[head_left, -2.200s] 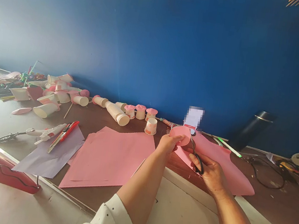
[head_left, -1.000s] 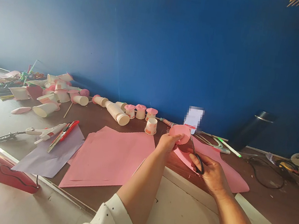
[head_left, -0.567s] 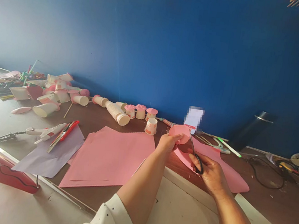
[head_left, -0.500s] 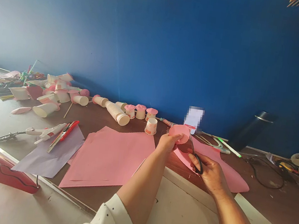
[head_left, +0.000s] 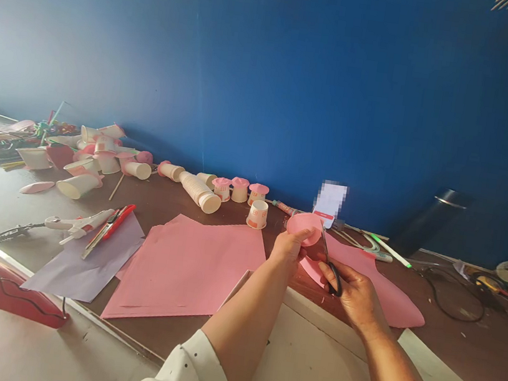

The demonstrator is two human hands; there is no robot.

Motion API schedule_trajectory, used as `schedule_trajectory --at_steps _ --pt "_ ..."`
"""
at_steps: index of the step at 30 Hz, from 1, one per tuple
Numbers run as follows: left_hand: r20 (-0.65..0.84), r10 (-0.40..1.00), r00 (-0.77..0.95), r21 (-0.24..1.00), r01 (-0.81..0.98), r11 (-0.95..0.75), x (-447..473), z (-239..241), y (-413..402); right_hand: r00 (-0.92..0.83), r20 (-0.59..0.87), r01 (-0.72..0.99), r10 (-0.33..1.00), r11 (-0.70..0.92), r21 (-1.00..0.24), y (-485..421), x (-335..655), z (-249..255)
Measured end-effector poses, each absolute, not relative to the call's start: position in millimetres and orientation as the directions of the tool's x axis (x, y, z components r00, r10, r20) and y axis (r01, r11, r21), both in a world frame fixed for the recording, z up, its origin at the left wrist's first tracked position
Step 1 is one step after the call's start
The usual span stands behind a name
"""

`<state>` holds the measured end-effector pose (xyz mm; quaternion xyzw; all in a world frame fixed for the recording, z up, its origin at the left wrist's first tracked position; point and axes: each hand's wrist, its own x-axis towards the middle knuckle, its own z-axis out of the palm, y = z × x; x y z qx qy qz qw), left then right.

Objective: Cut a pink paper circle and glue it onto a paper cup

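Between the thumb and fingers of my left hand (head_left: 292, 244) is a rounded piece of pink paper (head_left: 303, 224). My right hand (head_left: 353, 291) grips the black handles of a pair of scissors (head_left: 335, 276), and their blades reach up to the right edge of the rounded piece. Beneath and to the right of both hands lies a larger pink sheet (head_left: 376, 282) with a curved edge. A stack of pink paper (head_left: 191, 264) lies left of my left forearm. Behind my left hand stands a paper cup (head_left: 257, 214) with orange marks.
Several pink-topped cups (head_left: 239, 190) and a nested cup stack (head_left: 197, 190) line the back. Leftward lie a glue gun (head_left: 81, 224) and a box cutter (head_left: 109, 230) on lilac paper (head_left: 77, 270). A phone (head_left: 329, 201) leans on the blue partition (head_left: 295, 95); a dark bottle (head_left: 429, 221) stands right.
The rounded pink piece has turned slightly in my left hand, and the scissors have shifted a little along its right edge. My left hand has moved slightly right.
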<state>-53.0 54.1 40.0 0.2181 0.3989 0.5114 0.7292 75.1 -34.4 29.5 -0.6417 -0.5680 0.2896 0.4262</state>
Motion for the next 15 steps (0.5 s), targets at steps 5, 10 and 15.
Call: schedule_trajectory --at_steps 5,10,15 --pt "-0.314 0.939 0.143 0.803 -0.487 0.343 -53.2 35.8 54.6 0.190 0.110 0.459 0.976 0.011 -0.888 -34.0 75.4 25.2" --pt "-0.286 0.946 0.150 0.848 -0.421 0.323 -54.2 39.1 49.7 0.208 0.116 0.464 0.971 0.006 -0.886 -35.4 75.3 27.0" --pt "-0.296 0.943 0.150 0.869 -0.368 0.331 -54.6 36.6 52.8 0.217 0.121 0.484 0.969 0.000 -0.875 -36.3 74.9 31.4"
